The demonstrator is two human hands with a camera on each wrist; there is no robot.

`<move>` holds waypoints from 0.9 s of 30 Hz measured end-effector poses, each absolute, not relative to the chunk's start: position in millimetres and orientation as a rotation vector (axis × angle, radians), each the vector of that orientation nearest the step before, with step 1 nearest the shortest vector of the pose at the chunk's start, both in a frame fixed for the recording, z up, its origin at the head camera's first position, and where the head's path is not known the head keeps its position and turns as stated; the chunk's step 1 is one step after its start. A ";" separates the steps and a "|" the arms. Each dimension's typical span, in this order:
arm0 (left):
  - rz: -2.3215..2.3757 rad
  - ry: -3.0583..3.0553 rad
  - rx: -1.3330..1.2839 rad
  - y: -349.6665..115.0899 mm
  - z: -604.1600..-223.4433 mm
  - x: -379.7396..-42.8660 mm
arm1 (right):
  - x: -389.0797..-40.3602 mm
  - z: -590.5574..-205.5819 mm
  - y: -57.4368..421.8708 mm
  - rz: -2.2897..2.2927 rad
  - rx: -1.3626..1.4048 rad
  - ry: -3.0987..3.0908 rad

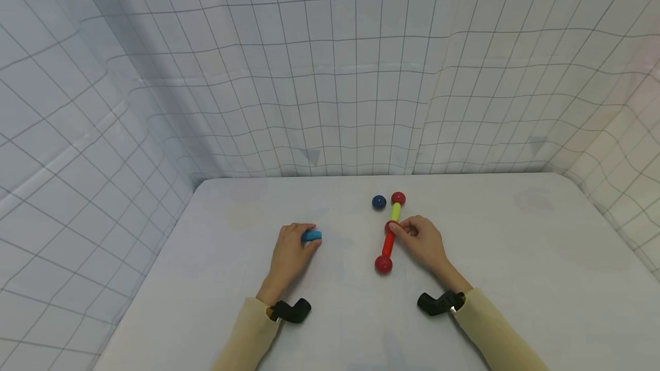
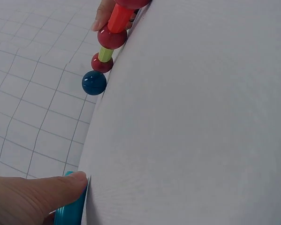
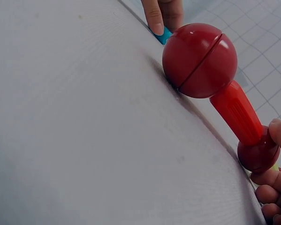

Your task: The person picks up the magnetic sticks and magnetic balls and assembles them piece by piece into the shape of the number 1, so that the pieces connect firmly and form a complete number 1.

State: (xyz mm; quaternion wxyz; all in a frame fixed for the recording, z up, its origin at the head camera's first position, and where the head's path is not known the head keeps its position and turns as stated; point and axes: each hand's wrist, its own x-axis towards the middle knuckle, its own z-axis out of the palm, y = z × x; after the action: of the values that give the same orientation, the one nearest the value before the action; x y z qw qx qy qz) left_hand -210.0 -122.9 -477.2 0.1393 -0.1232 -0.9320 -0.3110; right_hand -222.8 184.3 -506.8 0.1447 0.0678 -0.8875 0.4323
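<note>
My left hand (image 1: 290,252) pinches a short blue rod (image 1: 311,236) between thumb and fingers, low over the table; the left wrist view shows its ribbed side under the thumb. To the right, my right hand (image 1: 424,242) grips the middle red ball (image 3: 257,152) of a joined chain. From that ball a red rod (image 1: 388,244) runs toward me to a larger-looking red ball (image 1: 383,264) with a seam. On the far side a yellow-green rod (image 1: 395,212) leads to another red ball (image 1: 398,198). The fingers partly hide the middle ball.
A dark blue ball (image 1: 378,202) lies just left of the chain's far end, separate from it. The white table (image 1: 227,302) ends at a white wall covering with a grid of dark lines (image 1: 335,102), which also rises on both sides. Each wrist wears a black camera mount (image 1: 293,311).
</note>
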 end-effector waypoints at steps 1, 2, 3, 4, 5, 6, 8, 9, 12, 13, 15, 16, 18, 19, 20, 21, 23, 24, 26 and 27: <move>-0.899 -2.693 -0.357 -122.9 -476.8 -210.0 | -222.8 -506.8 184.3 1.246 0.195 -2.556; -0.900 -2.694 -0.357 -123.0 -476.3 -209.9 | -222.8 -506.8 184.3 1.246 0.196 -2.555; -0.898 -2.695 -0.359 -123.1 -476.0 -209.8 | -222.9 -506.8 184.4 1.246 0.197 -2.554; -0.897 -2.697 -0.360 -123.1 -475.8 -209.8 | -223.0 -506.8 184.4 1.247 0.198 -2.554; -0.893 -2.697 -0.362 -123.2 -475.6 -209.9 | -223.0 -506.8 184.5 1.247 0.198 -2.555; -0.894 -2.694 -0.368 -123.3 -475.5 -209.8 | -223.1 -506.9 184.6 1.248 0.198 -2.556; -0.892 -2.696 -0.371 -123.7 -475.5 -209.7 | -223.0 -507.0 184.6 1.249 0.200 -2.554; -0.891 -2.695 -0.373 -123.9 -475.5 -209.8 | -223.1 -507.0 184.5 1.252 0.202 -2.551; -0.892 -2.702 -0.368 -125.2 -475.3 -209.8 | -223.4 -507.5 184.3 1.254 0.207 -2.546; -0.895 -2.708 -0.362 -125.3 -474.8 -209.7 | -223.5 -507.7 184.2 1.256 0.208 -2.544; -0.899 -2.717 -0.352 -125.6 -474.1 -209.5 | -223.5 -507.6 184.0 1.259 0.211 -2.541; -0.899 -2.722 -0.348 -125.8 -473.9 -209.4 | -223.5 -507.4 184.0 1.262 0.209 -2.541; -0.900 -2.726 -0.345 -125.8 -473.0 -208.9 | -223.3 -506.7 183.9 1.268 0.204 -2.540; -0.899 -2.729 -0.344 -125.8 -472.8 -208.7 | -223.2 -506.3 183.9 1.268 0.203 -2.542; -0.896 -2.733 -0.342 -125.5 -472.7 -208.5 | -223.1 -506.0 184.0 1.269 0.199 -2.545; -0.894 -2.736 -0.340 -125.3 -472.6 -208.4 | -223.2 -505.8 184.0 1.272 0.194 -2.547; -0.886 -2.738 -0.338 -124.3 -472.2 -208.1 | -223.2 -505.9 184.1 1.269 0.189 -2.555; -0.884 -2.739 -0.337 -123.6 -472.0 -207.9 | -223.3 -505.9 184.1 1.264 0.190 -2.560; -0.881 -2.741 -0.338 -121.9 -471.3 -207.7 | -223.4 -506.1 184.1 1.262 0.189 -2.560; -0.884 -2.740 -0.342 -121.1 -471.2 -207.7 | -223.4 -506.2 184.2 1.257 0.192 -2.560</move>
State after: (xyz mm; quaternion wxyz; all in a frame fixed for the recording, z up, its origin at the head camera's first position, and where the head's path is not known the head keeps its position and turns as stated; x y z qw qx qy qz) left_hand -207.7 -121.1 -471.2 0.1206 -0.1172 -0.9381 -0.3027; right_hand -223.4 184.2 -506.2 0.1412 0.0665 -0.8865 0.4355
